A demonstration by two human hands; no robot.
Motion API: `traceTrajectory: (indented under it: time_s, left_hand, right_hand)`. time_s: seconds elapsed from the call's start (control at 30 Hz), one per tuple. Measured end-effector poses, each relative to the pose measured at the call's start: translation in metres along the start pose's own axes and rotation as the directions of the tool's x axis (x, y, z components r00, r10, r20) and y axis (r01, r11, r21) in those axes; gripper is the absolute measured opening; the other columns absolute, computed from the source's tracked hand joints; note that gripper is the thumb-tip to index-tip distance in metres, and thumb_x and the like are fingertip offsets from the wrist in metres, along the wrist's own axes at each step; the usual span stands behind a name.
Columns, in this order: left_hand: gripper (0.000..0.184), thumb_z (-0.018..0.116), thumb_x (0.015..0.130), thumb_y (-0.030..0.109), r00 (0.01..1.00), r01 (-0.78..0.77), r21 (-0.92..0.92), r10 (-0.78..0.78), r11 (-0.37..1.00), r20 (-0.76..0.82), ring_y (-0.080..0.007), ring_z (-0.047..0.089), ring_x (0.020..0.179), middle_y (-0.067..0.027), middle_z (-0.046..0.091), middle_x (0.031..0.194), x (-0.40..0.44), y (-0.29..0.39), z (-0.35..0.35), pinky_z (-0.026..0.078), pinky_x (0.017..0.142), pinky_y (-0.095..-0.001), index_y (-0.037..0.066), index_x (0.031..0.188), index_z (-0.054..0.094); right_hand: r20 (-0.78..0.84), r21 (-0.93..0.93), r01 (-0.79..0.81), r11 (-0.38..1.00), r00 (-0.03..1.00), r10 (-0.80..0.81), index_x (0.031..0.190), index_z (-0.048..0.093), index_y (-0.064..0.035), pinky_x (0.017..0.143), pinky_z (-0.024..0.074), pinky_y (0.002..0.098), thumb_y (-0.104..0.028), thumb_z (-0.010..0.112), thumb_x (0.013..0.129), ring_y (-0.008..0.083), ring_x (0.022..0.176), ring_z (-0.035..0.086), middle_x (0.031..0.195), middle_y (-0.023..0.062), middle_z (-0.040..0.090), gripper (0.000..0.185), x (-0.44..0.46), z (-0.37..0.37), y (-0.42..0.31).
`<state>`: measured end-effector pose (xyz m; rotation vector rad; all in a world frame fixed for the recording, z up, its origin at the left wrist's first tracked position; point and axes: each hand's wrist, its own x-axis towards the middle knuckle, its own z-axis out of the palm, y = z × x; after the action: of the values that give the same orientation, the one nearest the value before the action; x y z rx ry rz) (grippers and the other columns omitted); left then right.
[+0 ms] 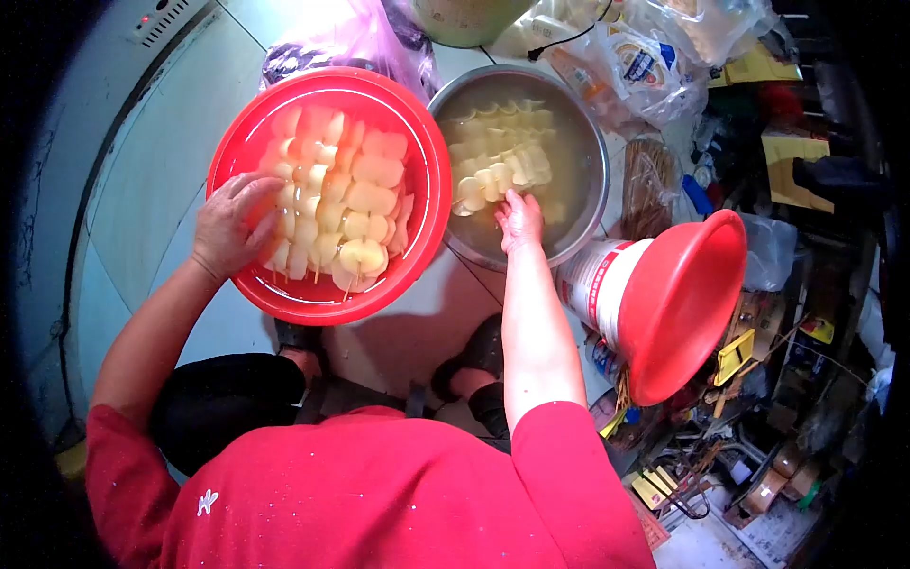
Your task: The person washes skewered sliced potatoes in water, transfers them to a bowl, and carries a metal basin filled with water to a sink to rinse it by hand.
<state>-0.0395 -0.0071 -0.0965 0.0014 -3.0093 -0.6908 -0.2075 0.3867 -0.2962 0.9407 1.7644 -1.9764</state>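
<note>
A skewer (484,186) of pale slices is in the metal basin (601,180), toward its near rim, at or just above the cloudy water. The right hand (520,224) comes in over that rim, its fingers drawn together and seemingly clamped on the row from beneath, probably to support the thin slices along their length. More rows (500,123) lie underwater toward the far rim.

Just left, the red basin (427,233) holds skewers (327,194) side by side in clear water, most with their sticks toward the near rim, perhaps so that the ends are easy to reach. The left hand (236,220) is over its left rim, fingers apart and bent around the leftmost row, maybe to steady it; contact is hard to tell.

Both basins stand on the floor (142,218) just beyond the person's shoes (479,346), likely for short reach. Right of the metal basin, a red bowl (684,308) seems to rest on a bucket (595,280), perhaps to save floor space. Plastic bags (649,71) and clutter (758,379) crowd the floor's right edge; a purple bag (374,43) sits behind the red basin.
</note>
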Motion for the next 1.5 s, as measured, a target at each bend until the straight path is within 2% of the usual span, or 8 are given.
traceTrajectory:
  time_s: [0.2, 0.47, 0.9, 1.0, 1.07, 1.2, 1.3, 1.5]
  left_hand:
    - [0.032, 0.065, 0.076, 0.015, 0.999, -0.033, 0.010, 0.033, 0.999, -0.006, -0.0308, 0.059, 0.096, -0.0098, 0.061, 0.105, 0.000, -0.002, 0.003, 0.049, 0.082, -0.0398, 0.010, 0.106, 0.058]
    - [0.032, 0.065, 0.075, 0.014, 0.999, -0.022, 0.038, 0.021, 0.999, 0.028, -0.0312, 0.059, 0.095, -0.0107, 0.061, 0.105, 0.002, -0.001, -0.001, 0.049, 0.082, -0.0400, 0.009, 0.106, 0.058]
    - [0.032, 0.066, 0.072, 0.012, 0.999, -0.031, 0.012, 0.031, 0.999, 0.039, -0.0314, 0.060, 0.092, -0.0119, 0.061, 0.104, 0.007, 0.001, -0.002, 0.049, 0.080, -0.0400, 0.007, 0.103, 0.058]
    - [0.032, 0.065, 0.072, 0.011, 0.999, -0.035, 0.019, 0.034, 0.999, 0.037, -0.0317, 0.060, 0.091, -0.0118, 0.061, 0.103, 0.007, 0.002, -0.002, 0.049, 0.080, -0.0399, 0.007, 0.103, 0.058]
    - [0.032, 0.065, 0.071, 0.011, 0.999, -0.030, 0.026, 0.029, 0.999, 0.036, -0.0318, 0.060, 0.091, -0.0118, 0.061, 0.103, 0.007, 0.002, -0.001, 0.049, 0.080, -0.0399, 0.007, 0.102, 0.058]
    - [0.033, 0.064, 0.070, 0.009, 0.999, -0.043, 0.030, 0.042, 0.999, 0.032, -0.0317, 0.060, 0.090, -0.0120, 0.061, 0.103, 0.008, 0.001, -0.002, 0.049, 0.079, -0.0399, 0.006, 0.102, 0.058]
    - [0.034, 0.064, 0.069, 0.009, 0.998, -0.038, 0.026, 0.037, 0.999, 0.042, -0.0316, 0.060, 0.090, -0.0122, 0.061, 0.103, 0.009, 0.001, -0.001, 0.049, 0.079, -0.0396, 0.006, 0.102, 0.058]
    - [0.035, 0.064, 0.067, 0.008, 0.999, -0.020, 0.026, 0.019, 0.999, 0.045, -0.0317, 0.060, 0.089, -0.0123, 0.061, 0.101, 0.010, 0.003, -0.002, 0.049, 0.078, -0.0396, 0.007, 0.102, 0.058]
  right_hand:
    - [-0.288, -0.467, 0.041, 0.883, 0.937, -0.195, 0.128, 0.045, 0.0055, 0.089, 0.0441, 0.0372, -0.018, 0.071, 0.071, 0.0300, 0.110, 0.053, 0.123, 0.0209, 0.054, 0.067, -0.082, 0.009, -0.045]
    - [-0.390, 0.140, -0.297, 0.945, 0.860, 0.328, 0.120, 0.049, -0.0033, 0.091, 0.0401, 0.0437, -0.021, 0.063, 0.081, 0.0260, 0.107, 0.051, 0.123, 0.0129, 0.051, 0.045, -0.017, 0.000, -0.002]
    - [-0.316, -0.086, -0.011, 0.996, 0.949, -0.016, 0.113, 0.053, 0.0030, 0.088, 0.0430, 0.0409, -0.016, 0.058, 0.078, 0.0198, 0.107, 0.050, 0.117, 0.0106, 0.054, 0.040, 0.014, 0.000, 0.045]
    - [-0.375, 0.023, -0.080, 0.997, 0.923, 0.083, 0.118, 0.051, -0.0008, 0.089, 0.0428, 0.0431, -0.025, 0.057, 0.080, 0.0225, 0.110, 0.049, 0.121, 0.0100, 0.052, 0.046, 0.005, 0.006, 0.036]
    - [-0.048, 0.466, -0.081, 0.881, 0.992, 0.117, 0.126, 0.049, -0.0052, 0.094, 0.0408, 0.0448, -0.039, 0.060, 0.081, 0.0249, 0.113, 0.048, 0.126, 0.0097, 0.050, 0.057, -0.013, 0.020, 0.018]
    - [0.032, 0.503, -0.046, 0.863, 0.999, 0.035, 0.130, 0.046, -0.0059, 0.098, 0.0377, 0.0453, -0.047, 0.068, 0.076, 0.0250, 0.114, 0.048, 0.128, 0.0099, 0.049, 0.071, -0.022, 0.055, -0.005]
    - [-0.298, 0.352, 0.013, 0.936, 0.950, 0.099, 0.130, 0.044, -0.0027, 0.099, 0.0376, 0.0467, -0.045, 0.083, 0.061, 0.0262, 0.115, 0.049, 0.129, 0.0113, 0.049, 0.090, -0.014, 0.080, -0.017]
    - [-0.489, 0.149, 0.009, 0.989, 0.870, 0.065, 0.127, 0.045, 0.0033, 0.085, 0.0499, 0.0381, -0.038, 0.076, 0.074, 0.0255, 0.102, 0.057, 0.122, 0.0140, 0.054, 0.074, -0.006, 0.108, -0.029]
